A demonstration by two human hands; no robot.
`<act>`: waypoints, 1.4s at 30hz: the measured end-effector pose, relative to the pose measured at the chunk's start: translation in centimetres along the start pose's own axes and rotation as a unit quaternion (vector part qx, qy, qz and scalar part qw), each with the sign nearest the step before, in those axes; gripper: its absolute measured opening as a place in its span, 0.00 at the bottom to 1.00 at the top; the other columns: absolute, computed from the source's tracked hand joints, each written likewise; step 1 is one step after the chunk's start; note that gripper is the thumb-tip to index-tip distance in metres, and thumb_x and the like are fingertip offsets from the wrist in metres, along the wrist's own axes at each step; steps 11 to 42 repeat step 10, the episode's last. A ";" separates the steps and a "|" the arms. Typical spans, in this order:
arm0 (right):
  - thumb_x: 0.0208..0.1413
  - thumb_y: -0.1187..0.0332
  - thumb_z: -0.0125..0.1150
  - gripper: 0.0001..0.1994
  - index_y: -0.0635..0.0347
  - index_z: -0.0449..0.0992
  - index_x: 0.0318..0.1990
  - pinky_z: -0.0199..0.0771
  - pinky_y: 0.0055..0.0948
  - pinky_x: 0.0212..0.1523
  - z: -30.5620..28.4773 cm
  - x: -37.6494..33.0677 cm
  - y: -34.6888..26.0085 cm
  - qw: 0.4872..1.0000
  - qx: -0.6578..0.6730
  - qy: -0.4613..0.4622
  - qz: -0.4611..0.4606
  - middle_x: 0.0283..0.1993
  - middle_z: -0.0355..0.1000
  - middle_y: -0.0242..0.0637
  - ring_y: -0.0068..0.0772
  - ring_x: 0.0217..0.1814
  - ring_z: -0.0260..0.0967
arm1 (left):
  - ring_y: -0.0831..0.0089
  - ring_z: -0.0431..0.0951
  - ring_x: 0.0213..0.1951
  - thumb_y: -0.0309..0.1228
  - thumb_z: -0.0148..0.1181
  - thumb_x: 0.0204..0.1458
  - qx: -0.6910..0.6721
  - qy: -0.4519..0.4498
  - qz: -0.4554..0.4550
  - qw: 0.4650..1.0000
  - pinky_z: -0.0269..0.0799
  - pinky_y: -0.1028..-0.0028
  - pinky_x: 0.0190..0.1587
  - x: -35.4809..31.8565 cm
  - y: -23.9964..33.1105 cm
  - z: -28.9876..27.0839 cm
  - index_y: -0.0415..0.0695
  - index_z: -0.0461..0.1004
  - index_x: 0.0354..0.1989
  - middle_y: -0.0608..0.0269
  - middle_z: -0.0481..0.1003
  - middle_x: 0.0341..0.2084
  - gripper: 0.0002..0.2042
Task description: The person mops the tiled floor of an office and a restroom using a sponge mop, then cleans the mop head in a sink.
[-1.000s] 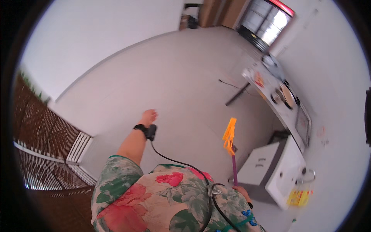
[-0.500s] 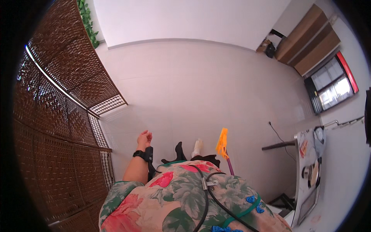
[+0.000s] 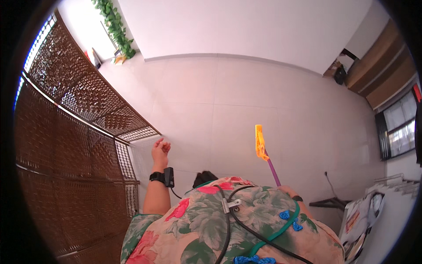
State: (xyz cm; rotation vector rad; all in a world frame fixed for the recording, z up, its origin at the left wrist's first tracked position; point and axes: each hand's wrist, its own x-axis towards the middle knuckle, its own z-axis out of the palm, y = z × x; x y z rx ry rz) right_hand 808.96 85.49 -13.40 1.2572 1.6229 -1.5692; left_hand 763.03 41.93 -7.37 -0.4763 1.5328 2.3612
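Note:
My left hand [image 3: 161,150] hangs in front of my body, near the woven brown screen but apart from it. Its fingers are curled in and hold nothing that I can see. A black band with a small dark box [image 3: 169,177] sits on that wrist, and a cable runs from it. At my right side, my right hand [image 3: 288,191] is closed around a purple handle [image 3: 274,172], its fingers partly hidden by my floral clothing. The handle ends in a bright yellow head [image 3: 260,143], slim and folded-looking, perhaps a mop's. It points ahead over the pale floor.
A brown woven folding screen [image 3: 74,145] stands along the left. A white wall [image 3: 246,31] crosses the far side, with green leaves [image 3: 115,28] at its left end. At right are a wooden cabinet [image 3: 378,61], a glass-fronted appliance [image 3: 399,123] and a cluttered white table [image 3: 351,229].
The view has shifted forward and turned right, showing more behind the screen. The yellow head now reaches farther ahead, and my right hand has come into view on the handle.

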 end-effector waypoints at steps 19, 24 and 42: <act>0.49 0.70 0.54 0.08 0.61 0.66 0.22 0.58 0.18 0.16 -8.2 7.3 -25.1 0.999 -0.032 -0.010 0.027 0.16 0.62 0.28 0.18 0.14 0.55 | 0.75 0.67 0.21 0.33 0.52 0.51 -0.124 0.098 0.201 0.967 0.71 0.76 0.33 12.4 11.3 9.4 0.39 0.67 0.44 0.70 0.62 0.15 0.14; 0.49 0.70 0.54 0.08 0.61 0.66 0.22 0.58 0.18 0.16 -8.2 7.3 -25.1 0.999 -0.032 -0.010 0.027 0.16 0.62 0.28 0.18 0.14 0.55 | 0.75 0.67 0.21 0.33 0.52 0.51 -0.124 0.098 0.201 0.967 0.71 0.76 0.33 12.4 11.3 9.4 0.39 0.67 0.44 0.70 0.62 0.15 0.14; 0.49 0.70 0.54 0.08 0.61 0.66 0.22 0.58 0.18 0.16 -8.2 7.3 -25.1 0.999 -0.032 -0.010 0.027 0.16 0.62 0.28 0.18 0.14 0.55 | 0.75 0.67 0.21 0.33 0.52 0.51 -0.124 0.098 0.201 0.967 0.71 0.76 0.33 12.4 11.3 9.4 0.39 0.67 0.44 0.70 0.62 0.15 0.14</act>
